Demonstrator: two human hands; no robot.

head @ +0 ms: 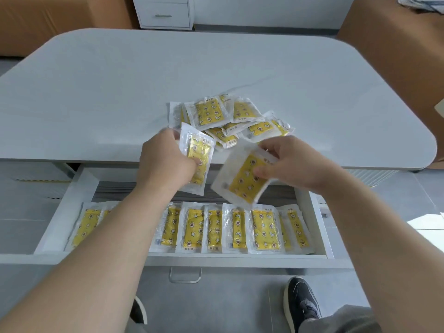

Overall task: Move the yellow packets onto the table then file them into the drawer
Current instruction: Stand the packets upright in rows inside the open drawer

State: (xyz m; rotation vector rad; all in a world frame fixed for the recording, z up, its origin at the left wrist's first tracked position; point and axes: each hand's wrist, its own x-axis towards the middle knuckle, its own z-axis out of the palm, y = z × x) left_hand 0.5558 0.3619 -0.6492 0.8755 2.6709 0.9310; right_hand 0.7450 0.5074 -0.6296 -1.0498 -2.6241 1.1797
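Observation:
A loose pile of yellow packets (225, 118) in clear wrappers lies on the pale grey table (120, 92) near its front edge. My left hand (165, 159) grips one yellow packet (199, 162) over the table's edge. My right hand (288, 162) pinches another yellow packet (242, 179), tilted above the open white drawer (72, 200). Several yellow packets (240, 229) stand filed in a row along the drawer's front; my left forearm hides part of that row.
The drawer's metal handle (185, 276) hangs at its front. My shoes (301, 301) stand on the grey floor below. A white cabinet (163, 13) stands behind the table, brown upholstered furniture (396, 44) at the right and far left.

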